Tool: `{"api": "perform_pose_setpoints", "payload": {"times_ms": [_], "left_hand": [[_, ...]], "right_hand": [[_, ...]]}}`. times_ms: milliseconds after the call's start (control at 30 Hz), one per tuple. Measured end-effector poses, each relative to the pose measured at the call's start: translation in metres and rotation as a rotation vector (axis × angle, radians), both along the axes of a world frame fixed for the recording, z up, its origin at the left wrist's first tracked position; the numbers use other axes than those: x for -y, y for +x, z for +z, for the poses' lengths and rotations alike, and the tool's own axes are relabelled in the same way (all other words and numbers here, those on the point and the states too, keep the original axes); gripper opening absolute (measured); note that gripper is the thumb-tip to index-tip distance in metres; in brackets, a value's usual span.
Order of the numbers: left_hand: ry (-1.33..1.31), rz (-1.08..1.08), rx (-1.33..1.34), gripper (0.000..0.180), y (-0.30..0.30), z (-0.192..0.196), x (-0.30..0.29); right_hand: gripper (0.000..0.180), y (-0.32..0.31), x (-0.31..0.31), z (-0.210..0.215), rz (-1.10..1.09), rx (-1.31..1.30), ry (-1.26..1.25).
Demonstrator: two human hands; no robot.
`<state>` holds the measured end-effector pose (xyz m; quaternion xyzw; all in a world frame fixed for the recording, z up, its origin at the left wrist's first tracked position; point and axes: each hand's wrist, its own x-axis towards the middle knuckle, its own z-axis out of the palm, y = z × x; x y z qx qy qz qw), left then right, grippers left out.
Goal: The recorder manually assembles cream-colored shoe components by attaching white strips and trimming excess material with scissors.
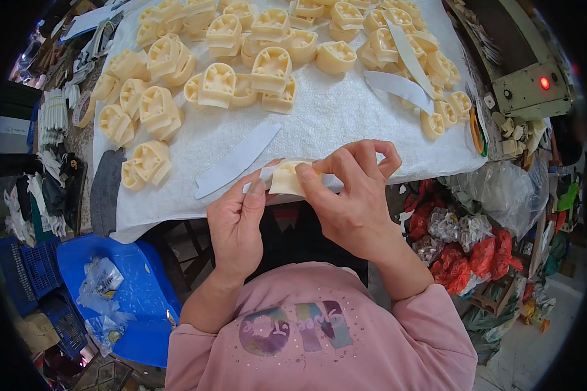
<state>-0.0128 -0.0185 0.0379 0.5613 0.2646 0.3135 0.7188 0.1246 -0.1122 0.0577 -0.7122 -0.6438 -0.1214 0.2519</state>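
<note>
Close to the table's near edge, both my hands grip a cream moulded shoe heel (285, 180). My left hand (235, 225) pinches its left side, thumb up, with a white strip (266, 173) beside the fingers. My right hand (353, 189) presses thumb and fingers on the heel's right side. Part of the white strip also shows under the right fingers, but how far it goes around the heel is hidden. A loose white curved strip (238, 161) lies flat on the cloth to the left of the hands.
Many cream heels (216, 85) lie in clusters over the white cloth (332, 111). Two pale strips (401, 90) rest among the right ones. A dark grey strip (107, 195) hangs at the left edge. Around stand a blue chair (147, 326), a control box (530, 91) and red bags (453, 267).
</note>
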Motion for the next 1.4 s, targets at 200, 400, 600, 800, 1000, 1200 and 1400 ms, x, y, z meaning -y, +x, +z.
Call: {"api": "perform_pose_setpoints", "payload": {"times_ms": [200, 400, 600, 800, 1000, 1200, 1400], "left_hand": [[0.161, -0.052, -0.126, 0.038, 0.001, 0.001, 0.004], [0.503, -0.036, -0.251, 0.038, -0.001, 0.005, 0.005], [0.303, -0.115, -0.090, 0.040, -0.005, 0.005, 0.001], [0.377, -0.033, -0.123, 0.038, -0.011, -0.006, 0.004], [0.410, 0.147, -0.236, 0.024, -0.006, -0.003, 0.007], [0.182, 0.138, -0.144, 0.015, -0.006, -0.001, 0.005], [0.729, 0.086, -0.259, 0.017, -0.004, -0.004, 0.003]], "right_hand": [[0.035, 0.001, 0.002, -0.003, -0.004, -0.009, -0.055], [0.036, 0.001, -0.001, -0.012, 0.033, -0.001, 0.024], [0.037, 0.013, -0.001, -0.021, 0.019, -0.127, 0.077], [0.038, 0.013, 0.003, -0.019, 0.023, -0.240, 0.046], [0.038, 0.006, 0.003, -0.017, 0.065, -0.226, 0.027], [0.038, 0.007, 0.006, -0.016, 0.103, -0.240, -0.039], [0.035, 0.003, 0.009, -0.019, 0.087, -0.133, -0.006]]}}
